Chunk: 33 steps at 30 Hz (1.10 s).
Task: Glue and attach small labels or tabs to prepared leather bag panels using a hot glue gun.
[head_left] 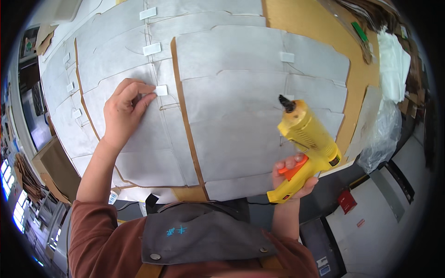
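My left hand (124,105) presses a small white rectangular tab (161,90) onto a grey flat sheet (139,125), fingertips touching the tab's left edge. My right hand (293,178) grips the handle of a yellow glue gun (307,134) with an orange trigger, held above the table's near edge, its black nozzle pointing up and away. Several overlapping grey cut sheets (232,102) cover the brown table (306,23). More white tabs (152,48) sit on other sheets.
A stack of white material (391,65) and a clear plastic bag (382,134) lie at the right table edge. Cardboard pieces (58,169) stand at the left. A small red object (346,201) sits on the grey floor at the right.
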### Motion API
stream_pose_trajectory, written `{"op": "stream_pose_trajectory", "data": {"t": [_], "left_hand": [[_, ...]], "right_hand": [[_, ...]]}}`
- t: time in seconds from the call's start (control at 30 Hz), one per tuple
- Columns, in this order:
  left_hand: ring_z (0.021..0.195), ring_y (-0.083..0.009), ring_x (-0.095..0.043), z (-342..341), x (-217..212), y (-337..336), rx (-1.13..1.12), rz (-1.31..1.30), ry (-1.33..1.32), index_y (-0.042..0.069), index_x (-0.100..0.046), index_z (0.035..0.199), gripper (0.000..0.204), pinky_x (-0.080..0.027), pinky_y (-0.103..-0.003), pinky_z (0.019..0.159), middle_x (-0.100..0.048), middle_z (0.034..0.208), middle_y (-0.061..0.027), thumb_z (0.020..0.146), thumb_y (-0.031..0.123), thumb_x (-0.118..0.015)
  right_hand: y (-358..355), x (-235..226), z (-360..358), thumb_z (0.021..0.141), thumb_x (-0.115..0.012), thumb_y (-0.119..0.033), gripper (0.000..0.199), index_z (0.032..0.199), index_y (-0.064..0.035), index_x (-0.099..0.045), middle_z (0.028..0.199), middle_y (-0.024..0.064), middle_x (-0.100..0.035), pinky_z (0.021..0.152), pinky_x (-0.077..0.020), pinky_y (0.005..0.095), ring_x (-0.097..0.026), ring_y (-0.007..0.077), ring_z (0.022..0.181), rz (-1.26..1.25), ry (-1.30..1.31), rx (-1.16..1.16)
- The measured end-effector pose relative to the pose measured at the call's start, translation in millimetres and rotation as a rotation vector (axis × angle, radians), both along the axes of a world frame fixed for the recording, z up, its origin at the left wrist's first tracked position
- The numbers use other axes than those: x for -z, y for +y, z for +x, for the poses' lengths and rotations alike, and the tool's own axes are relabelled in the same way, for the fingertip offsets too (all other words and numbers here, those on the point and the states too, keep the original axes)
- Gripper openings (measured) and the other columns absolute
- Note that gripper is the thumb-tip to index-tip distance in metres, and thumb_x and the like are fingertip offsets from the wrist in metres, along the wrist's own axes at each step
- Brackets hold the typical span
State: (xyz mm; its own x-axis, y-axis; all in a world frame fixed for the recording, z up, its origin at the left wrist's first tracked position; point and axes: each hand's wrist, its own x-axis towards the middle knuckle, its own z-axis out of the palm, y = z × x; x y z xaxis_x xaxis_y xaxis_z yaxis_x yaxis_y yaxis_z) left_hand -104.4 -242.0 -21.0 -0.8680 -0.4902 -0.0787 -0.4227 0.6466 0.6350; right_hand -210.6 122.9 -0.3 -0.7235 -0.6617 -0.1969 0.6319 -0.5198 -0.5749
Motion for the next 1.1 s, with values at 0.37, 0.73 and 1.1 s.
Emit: {"op": "stream_pose_trajectory", "data": {"t": [0.37,0.73,1.1], "left_hand": [[0.077,-0.0078,-0.053,9,3,15,-0.133,0.085,-0.027,0.004,-0.067,0.100,0.014,-0.043,-0.021,0.066,-0.061,0.097,-0.0020,0.086,0.001,-0.067],[0.079,-0.0224,-0.065,16,12,95,-0.412,-0.503,-0.116,0.028,-0.068,0.117,0.037,-0.053,-0.034,0.065,-0.063,0.106,-0.0005,0.086,0.008,-0.064],[0.077,-0.0178,-0.064,-76,-15,151,0.052,-0.259,0.080,0.016,-0.070,0.108,0.029,-0.053,-0.030,0.062,-0.062,0.103,0.0001,0.081,0.006,-0.069]], "right_hand": [[72,24,-75,0.089,-0.066,-0.041,0.068,0.138,-0.0044,-0.037,0.128,0.0071,-0.048,0.103,-0.0431,0.0423,-0.052,0.0211,0.113,-0.032,-0.128,0.094],[99,18,-160,0.087,-0.069,-0.041,0.073,0.139,-0.0042,-0.033,0.128,0.0064,-0.047,0.104,-0.0407,0.0425,-0.050,0.0201,0.115,-0.012,-0.095,-0.153],[93,18,-159,0.086,-0.066,-0.052,0.073,0.131,0.0001,-0.043,0.122,0.0110,-0.053,0.083,-0.0521,0.0384,-0.058,0.0270,0.109,0.131,0.041,-0.087]]}}
